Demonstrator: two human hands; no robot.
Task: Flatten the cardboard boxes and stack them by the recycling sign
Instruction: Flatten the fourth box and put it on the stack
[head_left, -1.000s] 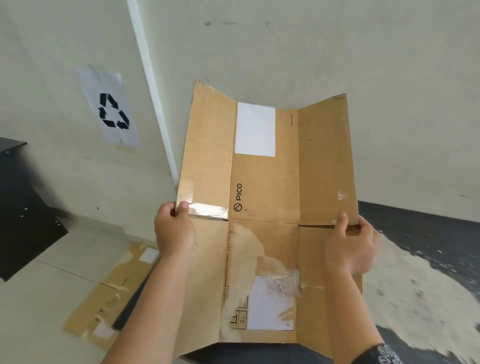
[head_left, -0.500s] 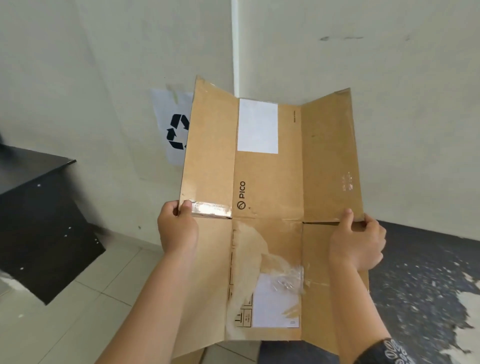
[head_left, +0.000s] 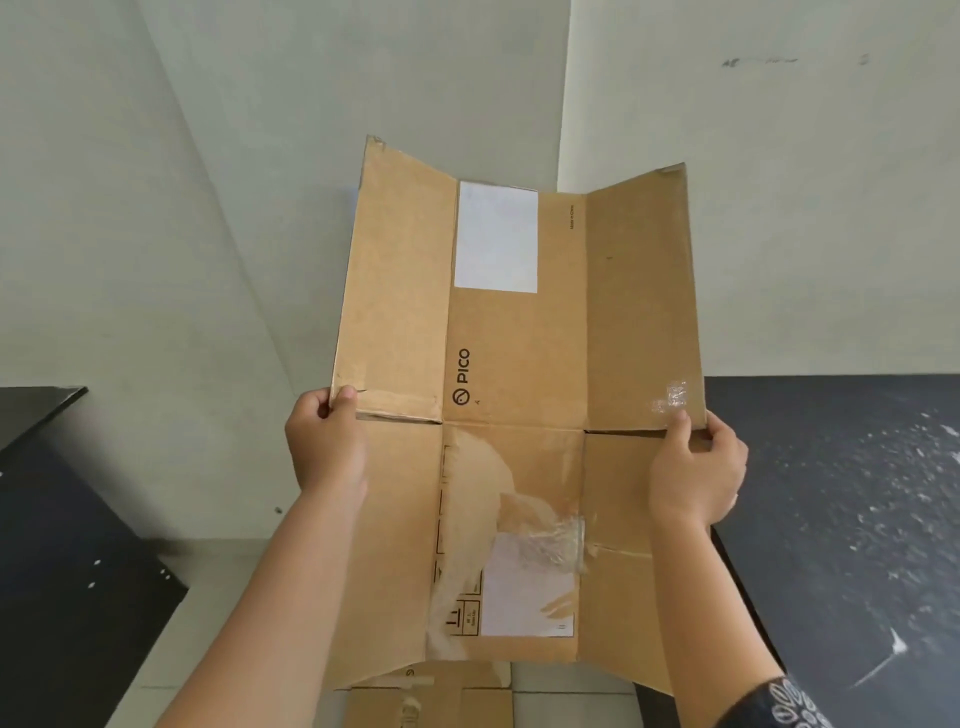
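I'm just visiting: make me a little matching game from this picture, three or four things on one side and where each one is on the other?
Things:
1. left hand
2. right hand
3. upper white label
4. crumpled clear tape

Places:
A. upper half of the flattened box, above the PICO logo
B. gripping the box's left edge
C. lower half, over the lower white label
D. gripping the box's right edge

Pairs: 1-B, 2-D, 3-A, 4-C
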